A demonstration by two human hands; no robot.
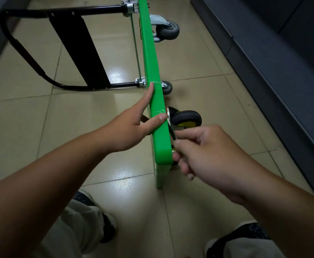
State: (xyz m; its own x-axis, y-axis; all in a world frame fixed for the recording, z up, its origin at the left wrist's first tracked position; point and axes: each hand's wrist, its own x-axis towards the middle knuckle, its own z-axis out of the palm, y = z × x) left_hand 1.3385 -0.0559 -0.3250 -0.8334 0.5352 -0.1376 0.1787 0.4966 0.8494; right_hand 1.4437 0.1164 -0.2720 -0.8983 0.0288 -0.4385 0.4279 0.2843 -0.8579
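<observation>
A green platform cart (152,71) stands on its long edge on the tiled floor, wheels facing right. My left hand (134,125) holds its upper edge, thumb over the top and fingers down the left face. My right hand (199,151) is curled round a thin dark tool (172,134) whose tip sits at the mount of the near black wheel with a yellow hub (187,119). Most of the tool is hidden by my fingers. Two grey casters (168,29) (167,87) stick out farther along. The black folding handle (40,58) lies flat on the floor at left.
A dark cabinet base (273,71) runs along the right side, close to the wheels. My two feet in dark shoes (104,218) (240,237) stand at the bottom. Beige floor tiles (31,118) surround the cart; another dark edge sits at upper left.
</observation>
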